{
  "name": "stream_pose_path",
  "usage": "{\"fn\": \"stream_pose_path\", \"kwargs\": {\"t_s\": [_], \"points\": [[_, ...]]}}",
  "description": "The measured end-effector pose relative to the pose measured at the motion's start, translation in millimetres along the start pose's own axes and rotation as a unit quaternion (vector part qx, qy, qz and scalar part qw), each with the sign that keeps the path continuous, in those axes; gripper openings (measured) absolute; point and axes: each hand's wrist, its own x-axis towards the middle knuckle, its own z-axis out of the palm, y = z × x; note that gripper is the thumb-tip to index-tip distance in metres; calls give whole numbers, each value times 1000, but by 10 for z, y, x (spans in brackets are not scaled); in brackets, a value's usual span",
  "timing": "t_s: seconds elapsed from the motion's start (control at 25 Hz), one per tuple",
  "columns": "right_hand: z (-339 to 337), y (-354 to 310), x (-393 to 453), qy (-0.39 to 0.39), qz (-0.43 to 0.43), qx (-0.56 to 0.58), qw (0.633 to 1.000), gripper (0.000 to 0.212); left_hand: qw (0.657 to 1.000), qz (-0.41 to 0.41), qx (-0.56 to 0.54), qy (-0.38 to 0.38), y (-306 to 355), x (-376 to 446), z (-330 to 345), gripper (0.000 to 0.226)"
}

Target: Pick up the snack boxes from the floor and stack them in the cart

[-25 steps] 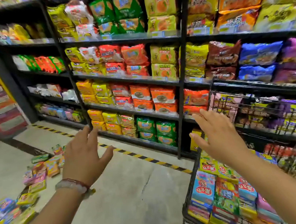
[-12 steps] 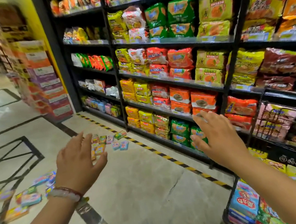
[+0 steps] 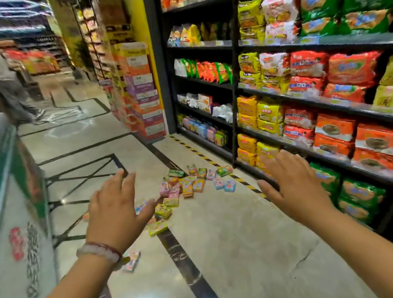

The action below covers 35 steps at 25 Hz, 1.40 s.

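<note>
— Reaching forward over the floor [image 3: 232, 258], both arms are stretched out at about the same height. The left hand [image 3: 117, 211] shows its back, fingers spread and nearly straight, thumb out to the right, holding nothing. A beaded bracelet [image 3: 98, 251] sits at its wrist.

— And the other one?

— The right hand [image 3: 291, 185] mirrors it: palm down, fingers fanned and straight, thumb pointing left, also carrying nothing. Neither hand touches anything.

— Where are the snack boxes [image 3: 188, 185]?

— Scattered on the floor ahead of the hands, in a loose heap near the yellow-and-black striped tape [image 3: 204, 157] that runs along the foot of the shelves [image 3: 236, 84]. A few lie apart: one pink box [image 3: 131, 260] just below the left wrist (partly hidden by it), and some partly behind the left hand.

— What holds what?

— The shelves along the right edge carry rows of bagged noodles in yellow, red, orange and green; the lowest level further back has small coloured boxes. A chest freezer [image 3: 7, 202] stands at the left edge of the floor; its contents are too blurred to tell. Stacked cartons [image 3: 141, 93] rise against the yellow pillar beyond the heap.
</note>
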Motion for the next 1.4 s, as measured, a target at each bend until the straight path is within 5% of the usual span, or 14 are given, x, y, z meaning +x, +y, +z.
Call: {"fn": "stream_pose_path", "kwargs": {"t_s": [0.44, 1.4], "points": [[919, -1198, 936, 2, -105, 58, 993, 60, 991, -110, 69, -26, -1315, -58, 99, 71], [3432, -1609, 4198, -91, -233, 124, 960, 68, 946, -275, 119, -126, -2504, 2002, 2206, 81]]}}
